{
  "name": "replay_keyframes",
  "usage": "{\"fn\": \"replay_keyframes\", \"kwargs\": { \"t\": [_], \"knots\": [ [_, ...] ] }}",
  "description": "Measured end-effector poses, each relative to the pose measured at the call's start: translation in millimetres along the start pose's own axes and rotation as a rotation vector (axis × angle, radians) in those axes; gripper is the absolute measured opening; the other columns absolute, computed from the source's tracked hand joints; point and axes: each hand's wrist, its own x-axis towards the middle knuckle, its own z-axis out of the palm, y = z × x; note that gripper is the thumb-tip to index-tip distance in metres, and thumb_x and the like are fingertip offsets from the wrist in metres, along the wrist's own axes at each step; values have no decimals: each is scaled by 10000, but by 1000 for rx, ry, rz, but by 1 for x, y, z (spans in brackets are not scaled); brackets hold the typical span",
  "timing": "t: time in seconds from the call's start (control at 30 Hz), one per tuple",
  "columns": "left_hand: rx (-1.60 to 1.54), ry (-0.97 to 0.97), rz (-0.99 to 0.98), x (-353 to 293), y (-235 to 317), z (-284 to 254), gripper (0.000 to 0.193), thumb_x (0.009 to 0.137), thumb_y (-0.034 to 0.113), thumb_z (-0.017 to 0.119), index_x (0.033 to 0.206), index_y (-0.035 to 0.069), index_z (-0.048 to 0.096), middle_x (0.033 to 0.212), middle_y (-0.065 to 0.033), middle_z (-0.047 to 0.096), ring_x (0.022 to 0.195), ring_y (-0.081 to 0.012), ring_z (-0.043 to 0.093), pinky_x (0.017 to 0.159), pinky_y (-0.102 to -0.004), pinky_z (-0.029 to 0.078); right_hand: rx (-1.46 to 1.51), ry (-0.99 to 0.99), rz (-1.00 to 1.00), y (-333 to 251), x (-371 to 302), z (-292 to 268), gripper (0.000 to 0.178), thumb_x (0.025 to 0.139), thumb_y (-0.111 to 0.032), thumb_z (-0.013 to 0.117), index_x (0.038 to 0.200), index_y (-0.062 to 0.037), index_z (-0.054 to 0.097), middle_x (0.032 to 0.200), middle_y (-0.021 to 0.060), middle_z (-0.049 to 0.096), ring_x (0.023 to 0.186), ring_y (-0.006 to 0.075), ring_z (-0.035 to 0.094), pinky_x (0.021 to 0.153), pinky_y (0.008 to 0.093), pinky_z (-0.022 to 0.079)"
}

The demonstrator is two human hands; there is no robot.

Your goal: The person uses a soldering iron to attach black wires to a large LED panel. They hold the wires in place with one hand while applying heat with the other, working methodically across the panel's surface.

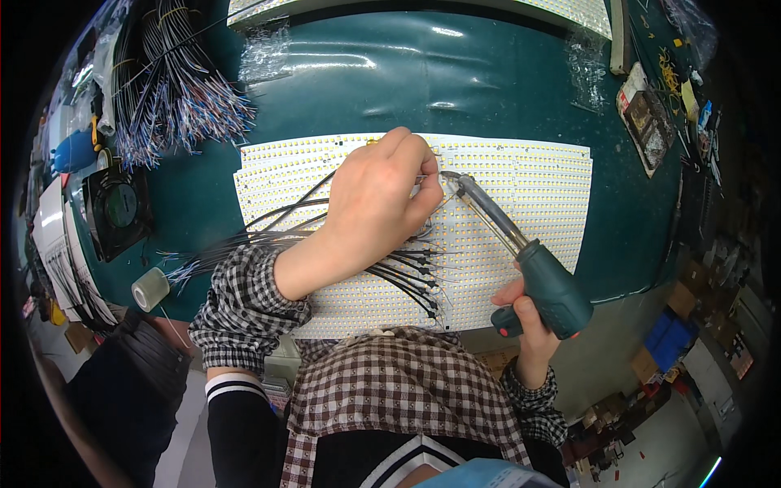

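My left hand [370, 195] is closed in a pinch over the upper middle of a white LED board [545, 203] dotted with rows of small yellow LEDs. A thin wire end shows at its fingertips. My right hand [533, 333] grips the dark green handle of a soldering gun [553, 285]. The gun's metal tip meets the board close beside the left fingertips; the exact contact is too small to make out. Several black cables [281, 213] run under my left wrist and across the board. Their thin ends fan out in a column near the board's middle.
Bundled cables [175, 81] with coloured ends lie at the upper left, above a black fan [118, 207]. A white spool [151, 289] stands near the table's left edge. A dark block in a worn wrapper [647, 118] lies right. Another person's dark clothing [134, 386] shows lower left.
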Motion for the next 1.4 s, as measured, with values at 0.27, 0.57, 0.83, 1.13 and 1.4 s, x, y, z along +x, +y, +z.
{"fn": "replay_keyframes", "kwargs": {
  "t": [0.27,0.57,0.83,1.13,1.4],
  "knots": [
    [-4,5,9,1,1,1,129,722,12,676,772,39,560,722,-60,555,578,-189,561,519,-308,451,35,-13,-66,5,-1,-1,238,868,-96,653,1006,85,585,816,123,648,744,208,641,688,335,540],
    [18,-5,15,-1,1,0,129,733,9,673,791,38,562,739,-67,558,585,-204,567,523,-313,449,-26,1,-58,7,-2,-4,580,885,-269,660,1229,157,468,823,115,605,726,215,633,659,347,578],
    [107,9,103,-26,28,-18,191,768,77,722,917,62,604,807,-82,577,715,-258,591,606,-352,455,21,50,-82,7,-3,-7,580,905,-277,628,1241,166,461,838,128,614,738,217,637,655,336,571],
    [266,-40,237,-18,16,-16,148,788,22,658,910,78,597,823,-50,559,709,-243,555,626,-358,412,46,54,-161,16,-6,-15,588,913,-284,616,1239,179,459,855,152,629,745,238,648,625,333,589],
    [120,-90,130,-15,12,-19,92,798,65,655,865,52,593,763,-99,581,682,-288,593,611,-387,464,49,49,-198,18,-7,-17,573,913,-289,615,1236,166,483,914,169,650,798,279,673,607,329,597]
  ]
}}
